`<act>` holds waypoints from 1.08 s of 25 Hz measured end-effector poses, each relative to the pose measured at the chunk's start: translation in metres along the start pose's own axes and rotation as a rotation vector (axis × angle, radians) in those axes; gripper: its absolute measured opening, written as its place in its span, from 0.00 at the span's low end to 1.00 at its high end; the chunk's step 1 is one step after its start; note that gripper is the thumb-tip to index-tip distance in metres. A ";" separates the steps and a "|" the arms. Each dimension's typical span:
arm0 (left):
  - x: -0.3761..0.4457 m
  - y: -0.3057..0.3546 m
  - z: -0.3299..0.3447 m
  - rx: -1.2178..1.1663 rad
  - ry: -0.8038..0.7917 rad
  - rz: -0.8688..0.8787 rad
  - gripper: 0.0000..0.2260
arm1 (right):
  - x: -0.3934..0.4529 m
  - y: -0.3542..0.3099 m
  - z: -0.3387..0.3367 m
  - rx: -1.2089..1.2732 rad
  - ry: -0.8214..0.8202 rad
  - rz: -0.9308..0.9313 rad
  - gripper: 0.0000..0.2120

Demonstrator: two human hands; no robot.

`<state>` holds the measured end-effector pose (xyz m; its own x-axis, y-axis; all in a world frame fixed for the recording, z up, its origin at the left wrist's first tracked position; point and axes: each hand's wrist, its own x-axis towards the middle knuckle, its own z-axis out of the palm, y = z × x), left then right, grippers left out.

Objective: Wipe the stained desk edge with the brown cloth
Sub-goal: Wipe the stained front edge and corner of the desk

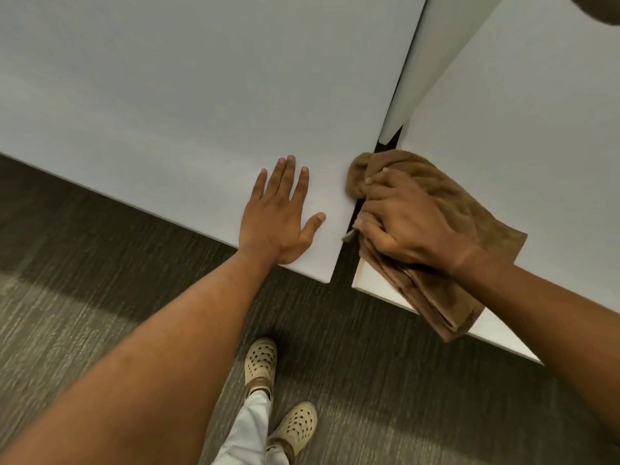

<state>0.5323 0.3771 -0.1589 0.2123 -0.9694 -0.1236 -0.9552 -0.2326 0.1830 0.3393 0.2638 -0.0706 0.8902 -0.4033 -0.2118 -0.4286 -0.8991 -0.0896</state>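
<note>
Brown terry cloth (446,209), bunched and folded, lies over the near corner of a white laminate desk (536,129), clutched in the right hand (407,226) at the narrow gap beside a second white desk (167,95). On that second desk the left hand (280,214) rests flat, fingers spread, near its corner above grey carpet (84,280).

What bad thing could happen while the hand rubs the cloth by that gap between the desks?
1. The right hand presses the brown cloth right at the narrow gap between the two desks, so fingers might get pinched if a desk shifts.
2. A long part of the cloth hangs over the right desk edge; it could slide off onto the floor.
3. The left hand lies flat near the left desk corner and might slip off.
</note>
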 end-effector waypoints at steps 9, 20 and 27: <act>-0.002 0.001 -0.001 0.001 0.002 0.004 0.37 | -0.018 -0.009 0.002 -0.008 0.021 -0.135 0.23; -0.001 0.001 -0.005 0.005 -0.008 -0.001 0.38 | -0.042 -0.051 0.012 0.003 -0.040 -0.180 0.15; -0.003 0.000 -0.005 -0.020 -0.020 0.007 0.37 | 0.005 0.019 -0.012 0.092 0.087 -0.093 0.17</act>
<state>0.5327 0.3792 -0.1535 0.2011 -0.9693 -0.1415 -0.9524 -0.2273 0.2031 0.3376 0.2431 -0.0621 0.9351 -0.3355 -0.1137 -0.3522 -0.9154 -0.1948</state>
